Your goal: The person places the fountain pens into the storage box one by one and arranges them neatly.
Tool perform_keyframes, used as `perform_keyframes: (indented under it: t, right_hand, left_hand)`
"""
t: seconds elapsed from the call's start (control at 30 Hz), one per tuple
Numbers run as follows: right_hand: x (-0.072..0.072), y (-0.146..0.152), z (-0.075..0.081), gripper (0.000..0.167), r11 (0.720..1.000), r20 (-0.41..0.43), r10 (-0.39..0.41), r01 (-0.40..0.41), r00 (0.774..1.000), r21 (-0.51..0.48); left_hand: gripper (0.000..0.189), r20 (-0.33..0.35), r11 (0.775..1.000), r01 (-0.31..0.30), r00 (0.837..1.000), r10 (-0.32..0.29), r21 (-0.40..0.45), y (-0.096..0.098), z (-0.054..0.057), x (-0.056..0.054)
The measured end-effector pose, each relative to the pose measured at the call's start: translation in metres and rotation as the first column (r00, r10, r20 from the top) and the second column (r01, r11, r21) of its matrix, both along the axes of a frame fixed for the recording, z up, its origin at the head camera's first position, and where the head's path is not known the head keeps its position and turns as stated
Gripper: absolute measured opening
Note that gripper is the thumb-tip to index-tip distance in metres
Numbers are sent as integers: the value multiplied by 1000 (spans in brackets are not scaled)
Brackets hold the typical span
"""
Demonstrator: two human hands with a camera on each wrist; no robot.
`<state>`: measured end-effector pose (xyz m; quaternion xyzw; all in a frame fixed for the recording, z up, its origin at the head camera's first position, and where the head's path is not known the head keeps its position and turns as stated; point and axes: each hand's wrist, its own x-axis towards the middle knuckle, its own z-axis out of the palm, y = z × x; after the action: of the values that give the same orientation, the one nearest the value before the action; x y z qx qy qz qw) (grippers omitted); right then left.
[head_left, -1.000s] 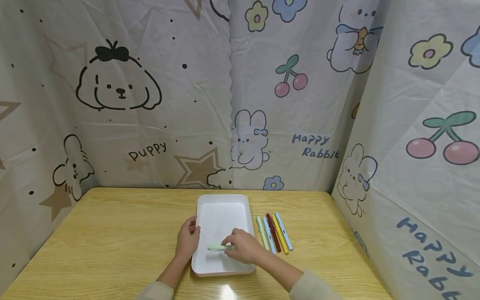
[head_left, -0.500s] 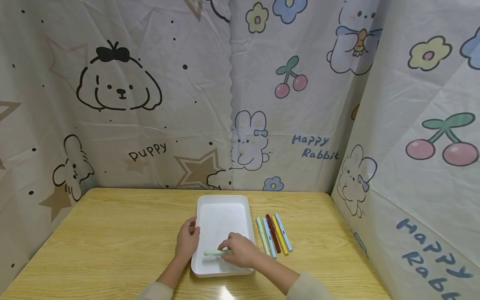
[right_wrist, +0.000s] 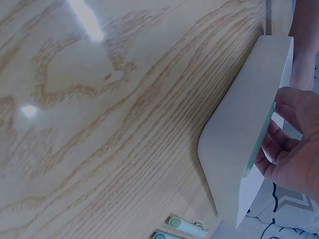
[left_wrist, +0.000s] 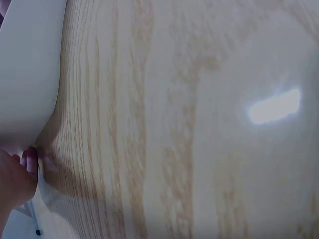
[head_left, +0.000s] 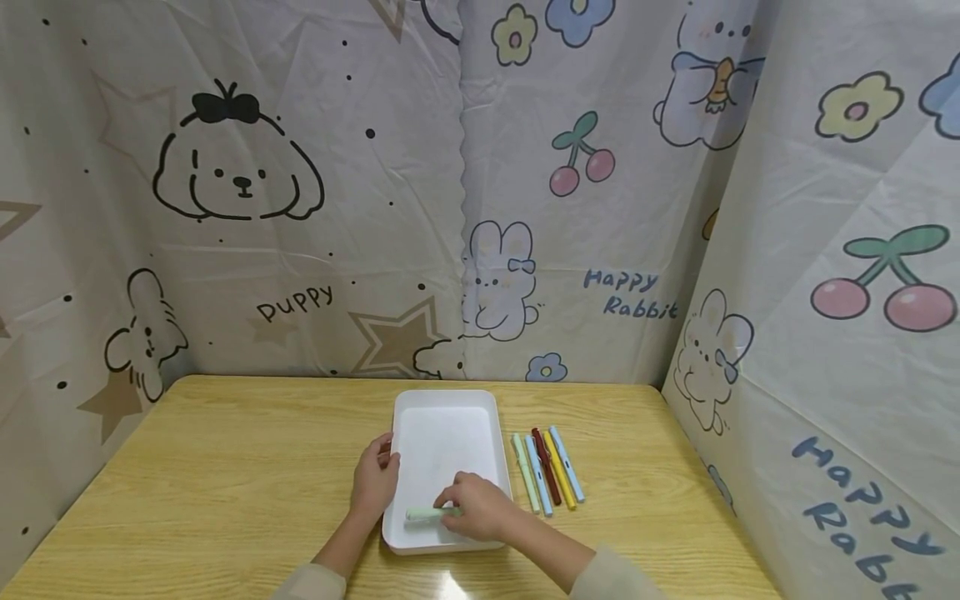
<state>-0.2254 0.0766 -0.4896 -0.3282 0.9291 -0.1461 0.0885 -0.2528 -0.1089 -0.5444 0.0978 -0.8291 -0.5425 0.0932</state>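
Note:
A white rectangular tray [head_left: 444, 433] lies lengthwise on the table in the head view. My left hand [head_left: 375, 482] grips its left side, its fingers against the outer wall in the left wrist view. Over the near end of the tray, my right hand [head_left: 482, 507] pinches a light green pen [head_left: 422, 514] that lies crosswise. The right wrist view has this pen [right_wrist: 259, 141] between thumb and fingers, close to the tray's near wall [right_wrist: 239, 114]. Whether the pen touches the tray floor I cannot tell.
Several pens lie side by side right of the tray: a light green pen [head_left: 525, 472], a blue pen [head_left: 538, 475], a dark red pen [head_left: 547, 467], a yellow pen [head_left: 561, 471] and another blue pen [head_left: 567, 464]. Patterned curtains [head_left: 390, 208] stand behind and beside the wooden table [head_left: 247, 475].
My right hand has drawn the light green pen toward the tray's near end and slightly left. My left hand and the pens beside the tray stay in place.

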Motion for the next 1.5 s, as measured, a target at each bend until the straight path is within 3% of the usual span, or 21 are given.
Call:
perform_keyframes:
  t: [1.03,1.5]
  right_hand:
    - [6,-3,-10,19,1000,66,8,-7,998,-11]
    - [1,-4,-12,20,999,99,42,-41,994,-8]
  left_hand:
    - [41,-18,1000,-8,1000,8,-3,0,-1,-1]
    - [41,7,1000,-15,1000,15,-11,1,2,1]
